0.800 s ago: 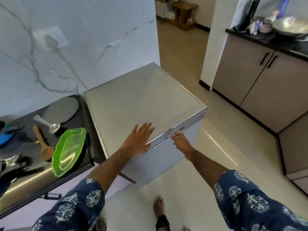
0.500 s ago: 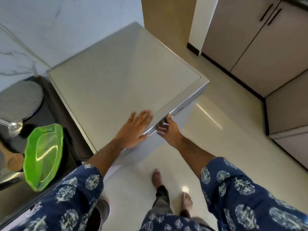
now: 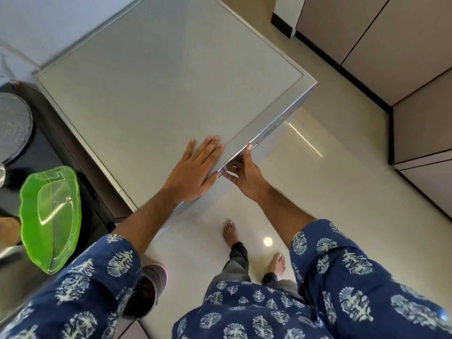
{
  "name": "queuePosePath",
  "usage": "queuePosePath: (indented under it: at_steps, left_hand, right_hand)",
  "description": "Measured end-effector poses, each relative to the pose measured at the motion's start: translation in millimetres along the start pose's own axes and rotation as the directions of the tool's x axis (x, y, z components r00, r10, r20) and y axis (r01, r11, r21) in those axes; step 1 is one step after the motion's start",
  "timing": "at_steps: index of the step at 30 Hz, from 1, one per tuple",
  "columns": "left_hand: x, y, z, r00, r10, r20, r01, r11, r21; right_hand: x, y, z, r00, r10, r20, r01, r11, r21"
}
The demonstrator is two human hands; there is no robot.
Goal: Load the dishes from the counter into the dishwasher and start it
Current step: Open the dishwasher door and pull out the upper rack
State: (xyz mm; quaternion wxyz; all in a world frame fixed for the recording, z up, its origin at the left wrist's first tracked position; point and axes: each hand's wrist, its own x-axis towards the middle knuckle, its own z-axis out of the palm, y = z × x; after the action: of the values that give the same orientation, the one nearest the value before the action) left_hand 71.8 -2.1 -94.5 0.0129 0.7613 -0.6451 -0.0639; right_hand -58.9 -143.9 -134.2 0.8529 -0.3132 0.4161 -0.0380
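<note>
Two hands meet the smooth grey dishwasher: left hand flat, right hand grasping its door edge.

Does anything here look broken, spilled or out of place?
Nothing stands out. The dishwasher looks intact, its top bare but for the left hand resting flat on it, while the right hand curls under the door's top edge. The green leaf-shaped plate lies on the dark counter, unbroken. No spills show on the floor.

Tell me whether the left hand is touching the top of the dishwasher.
Touching. The head view shows the left hand lying flat, fingers straight, on the dishwasher top near its front edge.
</note>
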Motion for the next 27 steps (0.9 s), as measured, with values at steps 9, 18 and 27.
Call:
queuePosePath:
  at_steps: [9,18,27]
  left_hand:
    - [1,32,7,0.995,-0.099,0.008,0.099,0.993,0.06]
    - [6,51,8,0.985,-0.169,0.045,0.158,0.971,0.178]
    - [10,96,30,0.968,-0.242,0.067,0.203,0.911,0.36]
  right_hand:
    - [-2,-5,-5,0.999,0.009,0.037,-0.006,0.996,-0.084]
    - [-85,55,-140,0.995,-0.004,-0.104,-0.006,0.995,-0.097]
    - [-132,131,-288,0.932,0.067,-0.356,-0.142,0.972,-0.187]
